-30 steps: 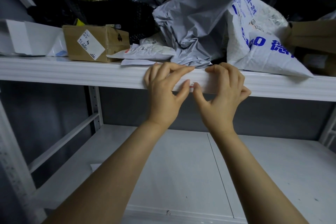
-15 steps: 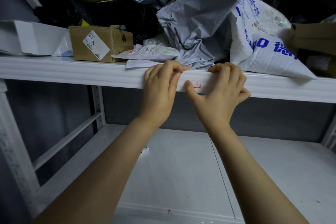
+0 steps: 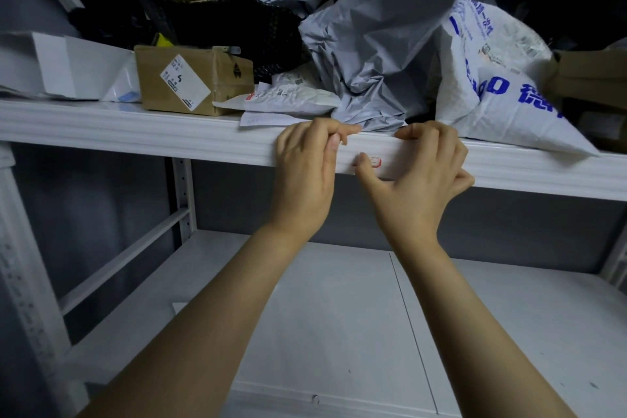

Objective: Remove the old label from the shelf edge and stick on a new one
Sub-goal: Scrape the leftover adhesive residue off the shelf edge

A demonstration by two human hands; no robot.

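A white label (image 3: 371, 159) with a small red mark lies flat on the front edge of the white upper shelf (image 3: 135, 136). My left hand (image 3: 305, 173) rests on that edge at the label's left end, fingers curled over the top and thumb tucked against them. My right hand (image 3: 420, 176) covers the label's right part, its fingers hooked over the shelf top and its thumb tip pressing the label just left of the red mark. How much of the label is stuck down is hidden by my hands.
Packed on the upper shelf are a cardboard box (image 3: 190, 81), grey plastic mailers (image 3: 380, 54), a white bag with blue print (image 3: 492, 85), white boxes (image 3: 61, 68) and black bags. The white lower shelf (image 3: 339, 316) lies below my arms. Rack uprights stand at left.
My left thumb has lifted off the label and curled up against my fingers. My right thumb has slid left along the label, uncovering the red mark.
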